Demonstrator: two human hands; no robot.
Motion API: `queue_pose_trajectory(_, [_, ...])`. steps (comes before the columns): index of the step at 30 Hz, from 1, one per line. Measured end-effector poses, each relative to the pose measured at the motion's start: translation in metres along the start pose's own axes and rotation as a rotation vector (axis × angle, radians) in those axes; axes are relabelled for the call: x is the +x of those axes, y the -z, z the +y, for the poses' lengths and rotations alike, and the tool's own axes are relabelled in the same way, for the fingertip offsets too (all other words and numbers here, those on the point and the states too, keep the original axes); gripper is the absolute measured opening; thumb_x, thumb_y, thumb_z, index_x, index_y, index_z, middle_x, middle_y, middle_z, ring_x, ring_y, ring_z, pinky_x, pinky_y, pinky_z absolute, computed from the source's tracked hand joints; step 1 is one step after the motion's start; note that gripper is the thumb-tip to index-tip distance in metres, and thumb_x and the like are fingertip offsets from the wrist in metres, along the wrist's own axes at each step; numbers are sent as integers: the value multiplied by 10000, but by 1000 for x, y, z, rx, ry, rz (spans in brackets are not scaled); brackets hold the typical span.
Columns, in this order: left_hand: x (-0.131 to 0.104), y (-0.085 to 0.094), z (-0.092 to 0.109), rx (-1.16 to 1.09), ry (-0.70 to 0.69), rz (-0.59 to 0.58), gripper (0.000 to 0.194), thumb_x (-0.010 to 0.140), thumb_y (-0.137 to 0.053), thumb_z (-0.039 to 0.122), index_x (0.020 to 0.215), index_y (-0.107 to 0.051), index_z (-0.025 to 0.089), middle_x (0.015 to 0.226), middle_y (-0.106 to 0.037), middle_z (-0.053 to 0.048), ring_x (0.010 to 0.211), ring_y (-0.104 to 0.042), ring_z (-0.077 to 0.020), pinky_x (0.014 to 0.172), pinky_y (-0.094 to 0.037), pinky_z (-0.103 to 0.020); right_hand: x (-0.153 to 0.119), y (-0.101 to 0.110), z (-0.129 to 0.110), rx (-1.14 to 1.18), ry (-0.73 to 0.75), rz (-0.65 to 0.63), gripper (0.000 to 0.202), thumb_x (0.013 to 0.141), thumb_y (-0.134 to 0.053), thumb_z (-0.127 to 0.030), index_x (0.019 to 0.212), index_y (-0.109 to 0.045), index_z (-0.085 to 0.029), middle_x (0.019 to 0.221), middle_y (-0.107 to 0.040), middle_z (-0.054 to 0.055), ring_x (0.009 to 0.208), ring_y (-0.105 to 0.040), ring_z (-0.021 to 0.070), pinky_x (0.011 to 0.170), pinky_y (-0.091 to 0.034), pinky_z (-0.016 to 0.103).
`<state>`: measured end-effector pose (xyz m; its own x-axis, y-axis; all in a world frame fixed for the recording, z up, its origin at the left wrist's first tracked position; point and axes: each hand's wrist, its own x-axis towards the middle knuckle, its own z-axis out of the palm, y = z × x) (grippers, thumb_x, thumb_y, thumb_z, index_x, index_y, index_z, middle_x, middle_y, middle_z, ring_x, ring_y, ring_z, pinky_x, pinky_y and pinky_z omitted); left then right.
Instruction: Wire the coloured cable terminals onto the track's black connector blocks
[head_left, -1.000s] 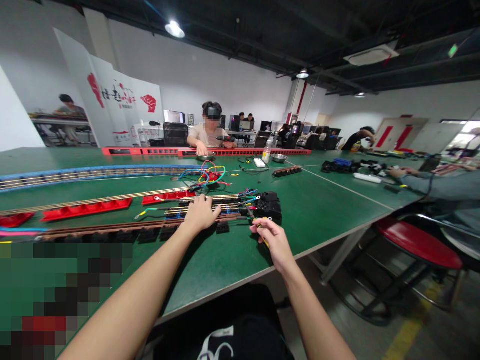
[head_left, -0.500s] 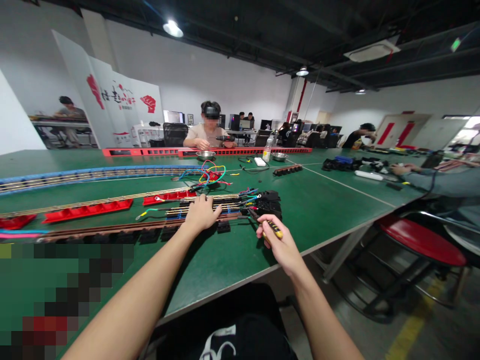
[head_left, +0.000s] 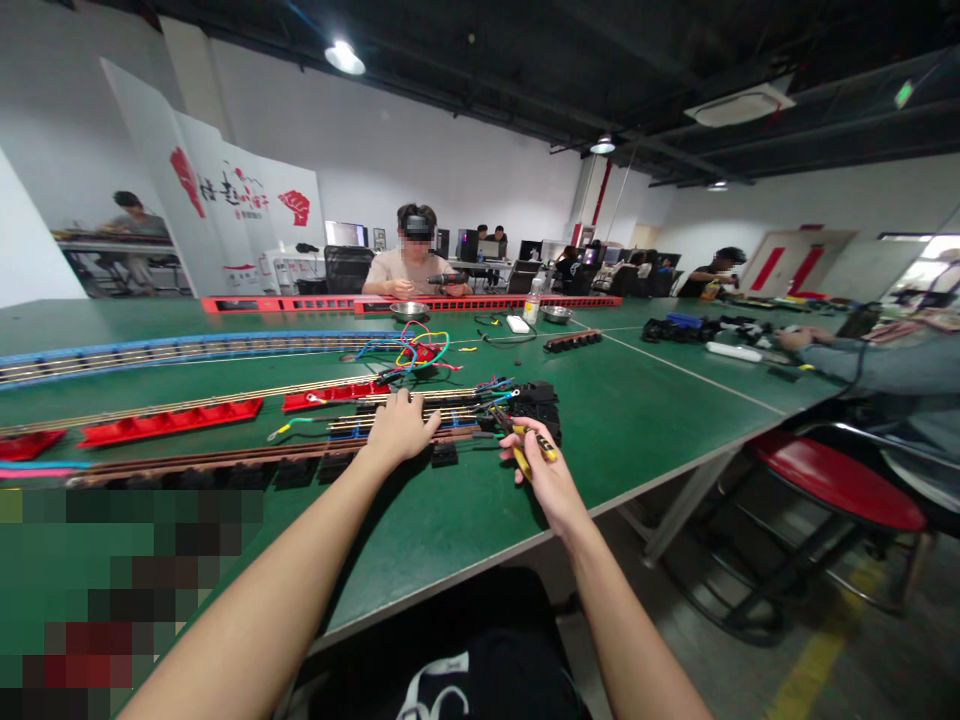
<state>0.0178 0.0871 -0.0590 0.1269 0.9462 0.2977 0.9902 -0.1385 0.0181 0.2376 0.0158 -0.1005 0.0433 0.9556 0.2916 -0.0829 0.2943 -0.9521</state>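
Note:
My right hand (head_left: 546, 472) is closed around a pair of pliers (head_left: 523, 465) with yellow and black handles, which stand apart. The dark jaws point up and left at thin wires (head_left: 504, 396) beside a black plastic block (head_left: 541, 400); whether they grip a wire is too small to tell. My left hand (head_left: 401, 430) lies palm down over a track-like assembly of brass rods (head_left: 352, 424), thumb spread to the right. Its fingertips are partly hidden. A green-yellow wire with a ring terminal (head_left: 289, 429) sticks out left of that hand.
Red plastic trays (head_left: 172, 422) and a blue track strip (head_left: 195, 347) lie at the left. Behind is a tangle of coloured wires (head_left: 424, 350). A metal bowl (head_left: 409, 311) and a bottle (head_left: 532, 302) stand farther back. Across the table sits a co-worker (head_left: 415, 265); a red stool (head_left: 840, 480) stands right.
The pliers' handles have spread wider, and the right hand and jaws have shifted slightly left and up. My left hand stays on the rods.

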Motion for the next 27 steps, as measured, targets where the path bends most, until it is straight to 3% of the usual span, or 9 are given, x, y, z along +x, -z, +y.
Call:
queue_pose_trajectory(5, [0,0,-1,2,-4,6,553,925,-319,493,1246,-565,116,1229,-563,-185,1155,-532,-325,921,-437,-412,2,-8,4,-59,-2,23,504,880,-486,-610,1220,-474,-239,982,-638,53,847,-626,173,472,-452,189])
queue_pose_trajectory(11, [-1,-1,-1,-2,0,16,537,926,-327,499,1234,-568,131,1253,-553,-182,1165,-529,-315,923,-437,-400,2,-20,-1,41,-23,7,606,868,-431,-670,1312,-406,-259,1138,-606,97,908,-607,199,513,-534,239])
queue_pose_trajectory(19, [-1,-1,0,-4,6,22,535,925,-333,498,1234,-568,130,1258,-553,-183,1166,-525,-317,922,-438,-406,10,-14,-1,68,-72,27,661,893,-441,-603,1467,-357,-286,1200,-611,108,877,-585,184,499,-516,223])
queue_pose_trajectory(22, [-1,-1,-1,-8,6,16,531,925,-332,497,1226,-575,134,1251,-556,-181,1167,-524,-317,907,-445,-402,13,-10,-1,122,-117,50,649,869,-515,-539,1456,-398,-288,1150,-636,91,858,-603,177,507,-518,220])
queue_pose_trajectory(27, [-1,-1,-1,-9,-2,26,533,925,-328,490,1225,-575,126,1241,-559,-187,1161,-527,-323,902,-448,-410,15,-4,0,87,-142,105,563,801,-593,-459,1303,-592,-204,1026,-644,84,865,-624,183,516,-493,211])
